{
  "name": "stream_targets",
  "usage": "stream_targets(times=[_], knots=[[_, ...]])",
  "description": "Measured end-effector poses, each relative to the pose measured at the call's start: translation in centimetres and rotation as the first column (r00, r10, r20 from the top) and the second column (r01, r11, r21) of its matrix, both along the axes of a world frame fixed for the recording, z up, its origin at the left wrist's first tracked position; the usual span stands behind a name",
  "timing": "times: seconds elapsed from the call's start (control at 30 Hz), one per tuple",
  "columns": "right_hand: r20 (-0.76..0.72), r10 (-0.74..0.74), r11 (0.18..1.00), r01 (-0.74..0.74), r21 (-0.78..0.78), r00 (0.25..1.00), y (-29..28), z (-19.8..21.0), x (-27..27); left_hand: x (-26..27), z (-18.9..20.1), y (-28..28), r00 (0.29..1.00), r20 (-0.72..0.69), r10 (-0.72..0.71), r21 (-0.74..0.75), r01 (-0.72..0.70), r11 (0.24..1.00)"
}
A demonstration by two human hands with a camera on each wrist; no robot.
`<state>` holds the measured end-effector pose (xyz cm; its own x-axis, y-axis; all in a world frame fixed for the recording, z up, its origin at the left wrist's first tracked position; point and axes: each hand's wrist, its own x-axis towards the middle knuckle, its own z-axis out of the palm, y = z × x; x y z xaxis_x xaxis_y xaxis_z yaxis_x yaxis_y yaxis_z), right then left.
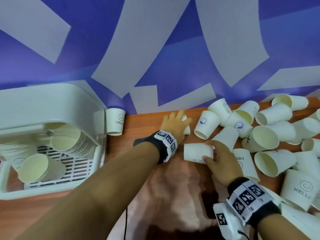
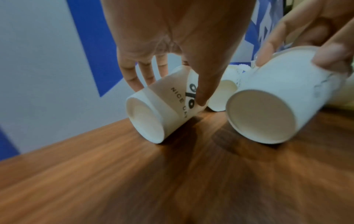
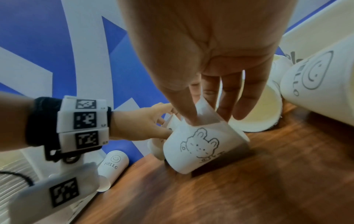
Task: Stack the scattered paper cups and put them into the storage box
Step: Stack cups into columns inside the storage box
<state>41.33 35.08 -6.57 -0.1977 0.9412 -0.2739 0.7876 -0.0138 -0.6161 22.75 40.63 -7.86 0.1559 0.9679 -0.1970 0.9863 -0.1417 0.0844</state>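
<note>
A white paper cup printed NICE DAY (image 2: 164, 109) lies on its side on the wooden table (image 1: 147, 129). My left hand (image 1: 180, 122) grips it from above, fingers on the far side and thumb on the near side. In the head view the hand hides most of this cup. Just to its right, my right hand (image 1: 213, 153) holds a white cup with a bunny drawing (image 3: 201, 148) on its side, base toward the left, thumb and fingers pinching its wall. The white storage box (image 1: 52, 101) stands at the left with stacks of cups (image 1: 69, 142) lying inside.
A HELLO cup (image 1: 115, 122) stands upside down between the box and my left hand. Several loose cups (image 1: 265, 135) are piled across the right side of the table. A blue and white wall (image 1: 155, 49) closes off the back.
</note>
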Motion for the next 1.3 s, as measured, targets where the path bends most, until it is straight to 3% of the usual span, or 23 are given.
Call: stream_targets(times=[0.13,0.33,0.57,0.77,0.97,1.2,1.3], knots=[[-0.010,-0.010,1.000,0.010,0.023,1.000,-0.9,1.5,-1.1,-2.0,1.3,-4.7,0.979,0.177,0.103,0.011,-0.106,0.994],[-0.051,0.070,0.995,-0.067,0.068,0.996,-4.1,4.7,-4.9,-6.0,2.1,-14.6,0.871,0.419,0.257,-0.056,-0.258,0.965],[-0.083,0.210,0.973,-0.200,0.115,0.974,-9.5,6.7,-12.0,-13.2,5.9,-23.8,0.730,0.606,0.314,0.072,-0.444,0.893],[-0.105,0.307,0.947,-0.292,0.137,0.946,-14.0,8.3,-17.8,-20.6,9.1,-29.8,0.674,0.621,0.399,0.129,-0.591,0.796],[-0.095,0.343,0.925,-0.319,0.205,0.934,-16.3,9.5,-21.5,-26.3,10.0,-32.3,0.640,0.593,0.489,0.158,-0.688,0.708],[-0.031,0.422,0.884,-0.404,0.235,0.906,-18.3,10.8,-25.4,-29.1,10.5,-32.4,0.690,0.493,0.529,0.114,-0.655,0.747],[-0.011,0.450,0.863,-0.432,0.263,0.893,-18.9,10.9,-27.0,-29.8,10.3,-31.8,0.661,0.509,0.551,0.066,-0.668,0.741]])
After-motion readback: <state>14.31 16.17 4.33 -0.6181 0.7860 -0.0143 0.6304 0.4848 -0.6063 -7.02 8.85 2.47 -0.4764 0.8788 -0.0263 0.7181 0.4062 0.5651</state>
